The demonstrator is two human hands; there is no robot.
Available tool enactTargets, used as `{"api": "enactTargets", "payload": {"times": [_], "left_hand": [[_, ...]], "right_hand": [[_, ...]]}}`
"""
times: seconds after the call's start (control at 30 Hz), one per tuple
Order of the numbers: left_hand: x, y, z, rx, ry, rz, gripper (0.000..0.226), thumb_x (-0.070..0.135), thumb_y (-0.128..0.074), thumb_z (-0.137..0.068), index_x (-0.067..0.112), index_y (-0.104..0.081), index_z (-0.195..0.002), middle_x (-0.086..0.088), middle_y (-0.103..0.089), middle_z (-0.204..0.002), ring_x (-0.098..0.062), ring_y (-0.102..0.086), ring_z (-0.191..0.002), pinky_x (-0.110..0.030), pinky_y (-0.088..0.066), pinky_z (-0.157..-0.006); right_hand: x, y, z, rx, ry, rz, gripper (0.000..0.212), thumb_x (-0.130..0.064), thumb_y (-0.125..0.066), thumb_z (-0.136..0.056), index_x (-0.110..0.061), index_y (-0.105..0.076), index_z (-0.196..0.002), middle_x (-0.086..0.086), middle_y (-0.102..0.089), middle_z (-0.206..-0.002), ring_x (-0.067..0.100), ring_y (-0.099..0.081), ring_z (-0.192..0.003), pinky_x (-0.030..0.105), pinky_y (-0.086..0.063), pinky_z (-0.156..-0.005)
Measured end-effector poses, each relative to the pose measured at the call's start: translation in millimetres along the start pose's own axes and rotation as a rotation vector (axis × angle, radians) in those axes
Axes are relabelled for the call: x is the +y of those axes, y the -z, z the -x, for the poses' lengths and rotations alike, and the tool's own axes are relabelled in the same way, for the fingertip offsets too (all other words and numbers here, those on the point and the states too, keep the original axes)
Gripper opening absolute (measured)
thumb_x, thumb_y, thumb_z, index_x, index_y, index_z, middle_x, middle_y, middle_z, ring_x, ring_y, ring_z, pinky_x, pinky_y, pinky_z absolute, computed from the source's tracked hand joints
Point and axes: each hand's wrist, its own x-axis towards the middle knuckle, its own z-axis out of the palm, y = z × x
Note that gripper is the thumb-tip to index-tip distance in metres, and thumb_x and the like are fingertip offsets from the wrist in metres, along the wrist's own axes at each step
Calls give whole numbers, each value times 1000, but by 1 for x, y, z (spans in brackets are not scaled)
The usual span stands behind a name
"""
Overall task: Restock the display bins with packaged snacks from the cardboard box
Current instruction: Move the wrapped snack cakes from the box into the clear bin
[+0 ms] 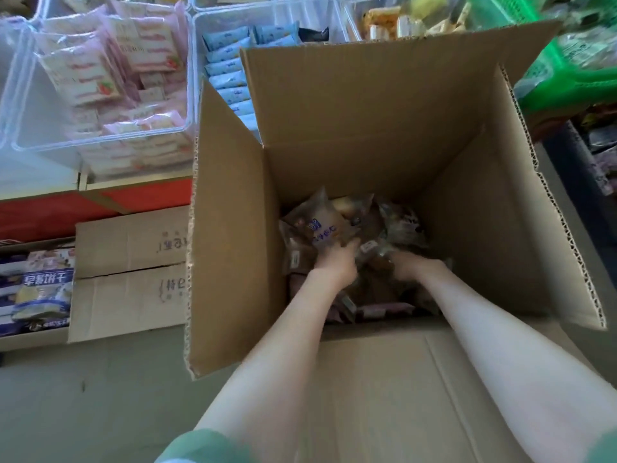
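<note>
Box: I am reaching with both arms into the cardboard box (367,128). It is standing open in the middle of the head view, with flaps raised at 9, 12 and 3 o'clock and the near flap lying flat toward me at 6 o'clock.
Snacks: The packaged snacks (400,228) are lying in a loose heap across the box bottom, just below centre, and the walls above them are showing bare.
Left hand: My left hand (334,265) is curling its fingers onto the lower edge of a clear packet (320,228) with blue lettering, which is tilting up toward 11 o'clock. Through the blur I am judging this to be a grip.
Right hand: My right hand (410,265) is digging among the packets just beside the left one. Its fingers are hidden, so I cannot tell whether it is gripping anything.
Bins: The pink-packet bin (30,111) at 10 o'clock is holding plenty of stock. The blue-packet bin (233,18) at 12 o'clock, partly behind the box flap, is showing a row of packets. A third bin (350,25) at 1 o'clock is holding yellow and orange snacks.
Done: Judging by the low heap, I am thinking much of the box is already emptied.
Left: I am gathering another load now. It is not yet lifted out or carried to a bin, and one layer is waiting in the box.
Nearby: Closed cartons (133,242) are sitting stacked at 9 o'clock, and a green basket (567,78) is sitting at 2 o'clock.
</note>
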Motion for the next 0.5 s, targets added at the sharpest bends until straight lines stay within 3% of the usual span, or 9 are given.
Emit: {"api": "enactTargets", "payload": {"times": [0.1,0.17,0.23,0.37,0.5], "left_hand": [[1,-23,-12,-125,-28,83,55,7,-39,-96,25,-30,-148,-14,-42,-144,-30,-45,-127,-32,-39,-101],[-2,-38,-19,-192,0,36,49,4,-36,-97,17,-37,-144,-17,-49,-137,-31,-51,-120,-31,-43,-94],[-7,-48,-27,-235,56,15,45,1,-36,-96,9,-42,-141,-18,-52,-134,-31,-53,-118,-31,-45,-92],[-10,-53,-46,-234,67,-21,50,5,-43,-95,14,-37,-144,-17,-55,-130,-30,-57,-115,-35,-48,-90],[-14,-52,-59,-205,85,18,40,15,-50,-94,17,-51,-133,-12,-60,-125,-28,-59,-111,-32,-50,-89]], "right_hand": [[28,-3,-9,-185,-189,199,45,-21,-51,-92,-15,-44,-136,11,-47,-139,28,-50,-121,35,-44,-90],[40,-6,-14,-316,-203,367,46,-25,-60,-87,-17,-51,-131,7,-51,-137,23,-53,-115,32,-43,-80],[46,-11,-22,-398,-163,441,50,-29,-64,-86,-11,-51,-131,9,-50,-138,18,-50,-104,32,-36,-78],[52,-28,-40,-427,-38,512,50,-36,-69,-82,-5,-57,-120,10,-57,-126,26,-54,-113,33,-44,-86],[55,-39,-53,-363,84,613,26,-13,-53,-92,-3,-59,-115,12,-60,-122,27,-58,-110,33,-45,-78]]}}
